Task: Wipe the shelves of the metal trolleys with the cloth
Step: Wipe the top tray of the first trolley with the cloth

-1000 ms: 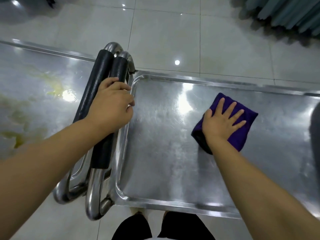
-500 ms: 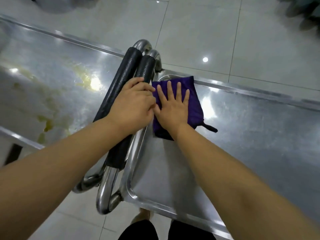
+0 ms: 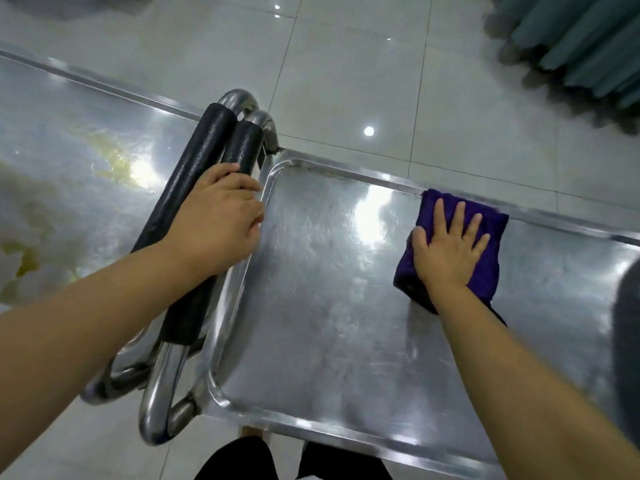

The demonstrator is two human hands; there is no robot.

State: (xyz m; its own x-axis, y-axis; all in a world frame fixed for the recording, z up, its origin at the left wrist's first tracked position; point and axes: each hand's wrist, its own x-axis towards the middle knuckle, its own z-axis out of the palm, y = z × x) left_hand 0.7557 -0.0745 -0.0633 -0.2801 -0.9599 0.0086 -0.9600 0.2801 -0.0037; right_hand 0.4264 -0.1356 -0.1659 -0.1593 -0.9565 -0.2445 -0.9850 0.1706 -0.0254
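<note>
A folded purple cloth (image 3: 491,237) lies on the top shelf (image 3: 311,306) of the right metal trolley, against its far rim. My right hand (image 3: 448,249) presses flat on the cloth with fingers spread. My left hand (image 3: 221,226) grips the black padded handle (image 3: 247,147) of that trolley at the shelf's left end. A second trolley's shelf (image 3: 69,168) lies to the left, with yellowish smears on it. Its own black handle (image 3: 194,178) sits beside the first one.
Pale glossy floor tiles (image 3: 346,64) spread beyond the trolleys. Teal pleated fabric (image 3: 581,46) hangs at the top right. A dark blurred shape (image 3: 627,341) intrudes at the right edge. My legs in dark clothing (image 3: 242,462) stand below the shelf's near rim.
My right hand slid the cloth from the shelf's far left corner rightward along the far rim. The left hand kept its grip on the handle.
</note>
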